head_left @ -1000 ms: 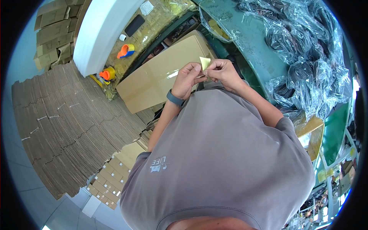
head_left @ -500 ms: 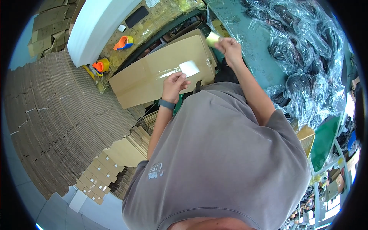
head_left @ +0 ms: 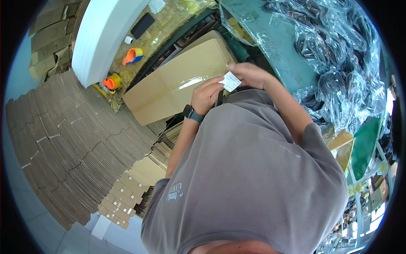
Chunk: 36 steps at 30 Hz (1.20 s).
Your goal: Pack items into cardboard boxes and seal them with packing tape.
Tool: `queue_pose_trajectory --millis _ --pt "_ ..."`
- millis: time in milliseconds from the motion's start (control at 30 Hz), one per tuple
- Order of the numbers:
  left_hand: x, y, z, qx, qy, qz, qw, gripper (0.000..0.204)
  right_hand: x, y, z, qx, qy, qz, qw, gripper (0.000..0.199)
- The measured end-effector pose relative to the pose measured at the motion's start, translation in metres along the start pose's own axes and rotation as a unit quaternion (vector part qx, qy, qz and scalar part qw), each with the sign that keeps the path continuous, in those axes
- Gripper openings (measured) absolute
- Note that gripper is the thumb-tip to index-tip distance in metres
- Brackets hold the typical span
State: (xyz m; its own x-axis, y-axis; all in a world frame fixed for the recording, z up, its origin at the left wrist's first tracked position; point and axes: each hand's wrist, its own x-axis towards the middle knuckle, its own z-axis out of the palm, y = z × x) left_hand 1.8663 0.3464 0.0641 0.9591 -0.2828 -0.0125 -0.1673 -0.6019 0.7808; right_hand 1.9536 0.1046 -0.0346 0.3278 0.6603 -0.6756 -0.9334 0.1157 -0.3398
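Note:
A small white paper label [head_left: 231, 81] is pinched between both of my hands, close in front of my chest. My left hand [head_left: 206, 95] grips its lower left edge; a dark watch sits on that wrist. My right hand [head_left: 249, 74] grips its upper right edge. Just beyond the hands lies a closed brown cardboard box [head_left: 177, 82] with clear tape along its top seam. My grey shirt hides everything below the hands.
Large stacks of flattened cardboard [head_left: 76, 139] spread out at left. Orange tape dispensers [head_left: 132, 55] and a tape roll [head_left: 112, 81] lie behind the box near a white pillar [head_left: 101, 34]. Bagged black items in clear plastic [head_left: 334, 55] cover the green table at right.
My hands, apart half a second ago with the right one reaching toward the table, have come together again. Both now hold a white label where a yellowish slip was held before.

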Motion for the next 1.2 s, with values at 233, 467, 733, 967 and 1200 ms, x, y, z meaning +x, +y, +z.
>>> queue_pose_trajectory --millis 233,467,733,967,1200 --pt "-0.005 -0.045 0.006 0.077 0.103 -0.091 0.987 0.017 0.076 0.027 -0.073 0.006 0.141 -0.172 0.975 0.028" --pt "-0.060 -0.056 0.038 0.099 -0.156 -0.132 0.974 0.038 0.216 0.046 -0.155 -0.179 0.253 -0.179 0.934 0.071" --pt "-0.170 -0.078 0.028 0.049 -0.082 -0.331 0.939 0.046 0.212 0.033 -0.026 -0.288 0.288 -0.336 0.849 0.104" --pt "-0.254 -0.249 -0.080 0.103 0.219 -0.388 0.889 0.065 0.161 0.016 -0.017 -0.265 0.449 -0.297 0.800 0.121" --pt "-0.397 -0.492 -0.288 0.189 0.333 -0.617 0.687 0.105 0.152 0.124 0.032 -0.457 0.494 -0.027 0.739 0.112"
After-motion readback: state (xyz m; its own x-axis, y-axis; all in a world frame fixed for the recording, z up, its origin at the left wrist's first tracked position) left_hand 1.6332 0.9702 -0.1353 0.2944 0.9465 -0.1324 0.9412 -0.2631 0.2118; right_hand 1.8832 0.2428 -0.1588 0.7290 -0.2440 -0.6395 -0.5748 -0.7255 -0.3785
